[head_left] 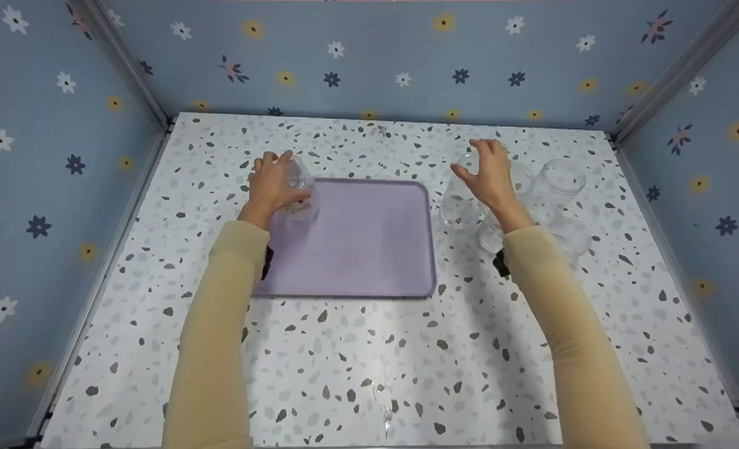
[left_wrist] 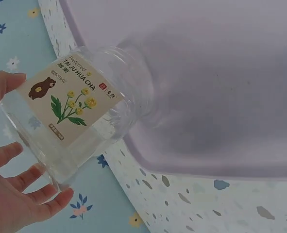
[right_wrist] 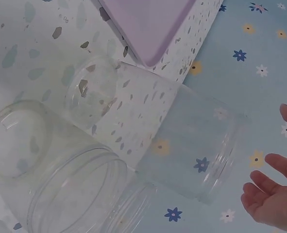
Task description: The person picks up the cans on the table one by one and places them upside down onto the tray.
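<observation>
My left hand holds a clear plastic jar at the back left corner of the lilac tray. The jar bears a beige label with a bear and yellow flowers. In the left wrist view its base end lies between thumb and fingers, and its threaded mouth faces down against the tray. My right hand has its fingers spread above a clear jar right of the tray. A gap shows between that hand and the jar in the right wrist view.
Several more clear jars stand close together on the right, among them an open-topped jar and another jar. The speckled tabletop is bounded by flowered blue walls at the back and both sides.
</observation>
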Demonstrator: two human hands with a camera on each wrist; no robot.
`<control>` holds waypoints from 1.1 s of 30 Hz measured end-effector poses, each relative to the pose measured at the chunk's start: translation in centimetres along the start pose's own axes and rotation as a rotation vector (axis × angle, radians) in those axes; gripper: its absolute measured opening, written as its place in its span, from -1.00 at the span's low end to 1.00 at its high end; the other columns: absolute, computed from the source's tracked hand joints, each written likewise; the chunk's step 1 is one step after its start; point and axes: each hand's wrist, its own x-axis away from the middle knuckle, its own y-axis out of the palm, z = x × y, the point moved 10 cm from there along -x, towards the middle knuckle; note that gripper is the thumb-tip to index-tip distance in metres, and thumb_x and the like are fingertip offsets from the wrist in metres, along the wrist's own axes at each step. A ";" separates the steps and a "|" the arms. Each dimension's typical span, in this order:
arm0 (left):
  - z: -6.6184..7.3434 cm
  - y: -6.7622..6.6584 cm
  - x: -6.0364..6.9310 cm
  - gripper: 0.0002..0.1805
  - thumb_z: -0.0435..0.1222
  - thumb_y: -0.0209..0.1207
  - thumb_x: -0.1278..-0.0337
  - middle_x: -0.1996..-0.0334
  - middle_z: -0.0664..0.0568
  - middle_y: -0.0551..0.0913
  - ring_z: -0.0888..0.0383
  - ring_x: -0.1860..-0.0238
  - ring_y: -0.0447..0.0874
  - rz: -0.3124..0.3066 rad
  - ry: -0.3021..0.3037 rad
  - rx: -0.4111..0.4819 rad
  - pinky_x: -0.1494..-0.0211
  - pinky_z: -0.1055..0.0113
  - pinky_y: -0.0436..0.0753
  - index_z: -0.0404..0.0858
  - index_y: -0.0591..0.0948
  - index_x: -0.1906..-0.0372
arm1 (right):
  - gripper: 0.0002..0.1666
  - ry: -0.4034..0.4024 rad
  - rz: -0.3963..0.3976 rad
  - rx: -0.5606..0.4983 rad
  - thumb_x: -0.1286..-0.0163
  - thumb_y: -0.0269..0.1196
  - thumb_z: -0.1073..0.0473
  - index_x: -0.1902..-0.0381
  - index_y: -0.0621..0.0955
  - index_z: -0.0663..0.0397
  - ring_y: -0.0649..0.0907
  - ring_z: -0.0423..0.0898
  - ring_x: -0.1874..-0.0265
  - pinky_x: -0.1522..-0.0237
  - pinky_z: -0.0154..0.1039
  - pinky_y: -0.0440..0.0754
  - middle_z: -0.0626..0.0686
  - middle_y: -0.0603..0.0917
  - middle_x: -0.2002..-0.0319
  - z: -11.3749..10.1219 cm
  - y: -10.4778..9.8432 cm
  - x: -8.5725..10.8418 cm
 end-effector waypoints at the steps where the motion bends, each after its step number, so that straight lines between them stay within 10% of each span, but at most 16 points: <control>1: -0.1 -0.1 -0.1 -0.04 -0.03 0.30 0.27 -0.15 -0.30 0.17 -0.18 -0.14 0.10 -0.005 -0.001 -0.011 -0.08 -0.14 0.22 -0.24 0.16 -0.31 | -0.32 0.003 -0.002 0.003 -0.19 0.21 0.02 -0.15 0.34 0.33 0.25 0.17 -0.12 -0.16 0.00 0.14 0.29 0.30 -0.09 0.0 0.0 -0.1; 17: -1.5 0.0 -1.5 -0.03 -0.07 0.32 0.21 -0.22 -0.33 0.05 -0.24 -0.24 -0.05 -0.096 -0.082 -0.080 -0.21 -0.16 0.01 -0.24 0.09 -0.34 | -0.11 0.114 -0.133 0.079 -0.11 0.25 -0.11 -0.27 0.20 0.22 0.10 0.18 -0.21 -0.19 0.11 -0.06 0.29 0.13 -0.22 1.7 0.7 -0.7; 33: -1.0 0.4 -2.2 -0.04 -0.11 0.29 0.22 -0.21 -0.36 0.09 -0.25 -0.20 0.03 -0.145 -0.006 -0.146 -0.14 -0.19 0.12 -0.31 0.09 -0.33 | 0.05 0.204 -0.345 0.157 -0.05 0.28 -0.16 -0.35 0.05 0.10 0.02 0.29 -0.24 -0.15 0.23 -0.06 0.32 -0.03 -0.29 2.7 2.1 -0.7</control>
